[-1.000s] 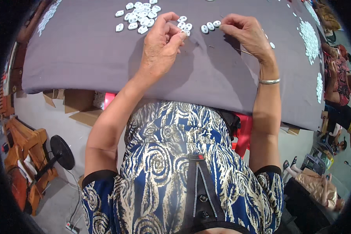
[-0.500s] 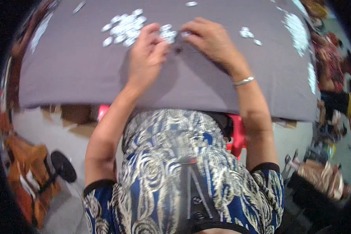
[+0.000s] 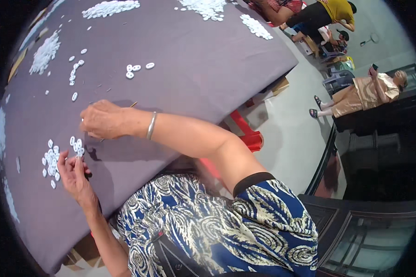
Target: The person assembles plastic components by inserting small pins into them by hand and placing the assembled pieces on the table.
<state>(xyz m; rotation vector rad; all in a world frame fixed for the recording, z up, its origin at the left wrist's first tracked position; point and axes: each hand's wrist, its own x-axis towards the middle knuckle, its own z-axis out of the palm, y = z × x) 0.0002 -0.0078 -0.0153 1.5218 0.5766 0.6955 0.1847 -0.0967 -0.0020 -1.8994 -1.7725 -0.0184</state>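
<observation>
Item: small white ring-shaped plastic pieces [image 3: 52, 160], a loose cluster lying flat on the grey-purple cloth-covered table [image 3: 194, 55], near the person's left edge of the work surface. A short row of the same pieces [image 3: 77, 146] lay just beside the cluster, on the side toward the right hand.

Left hand [image 3: 74, 177]: positioned immediately below and to the right of the cluster, palm turned up toward the camera, wrist bent, fingers curled loosely with the tips touching the nearest pieces of the row. It appeared to pinch one or two pieces between thumb and forefinger; the grip itself was too small to confirm. This was the nearer hand to the cluster.

Right hand [image 3: 104, 121]: reached across the body, forearm lying diagonally over the table edge, a silver bangle [image 3: 151, 125] at the wrist. Knuckles up, fingers closed in a loose fist pressed on the cloth, above the row and a little apart from it. A thin stick-like object [image 3: 133, 105] protruded beyond the knuckles; whether the hand grasped it could not be told.

Relation: the pieces lay between the two hands, left fingertips in contact, right hand near.

Other stock: scattered white pieces [image 3: 137, 69] farther up the table, well apart from both hands, and larger white heaps [image 3: 110, 8] along the far edge.

Surroundings: a seated person [image 3: 363, 94] on the floor beyond the table.
</observation>
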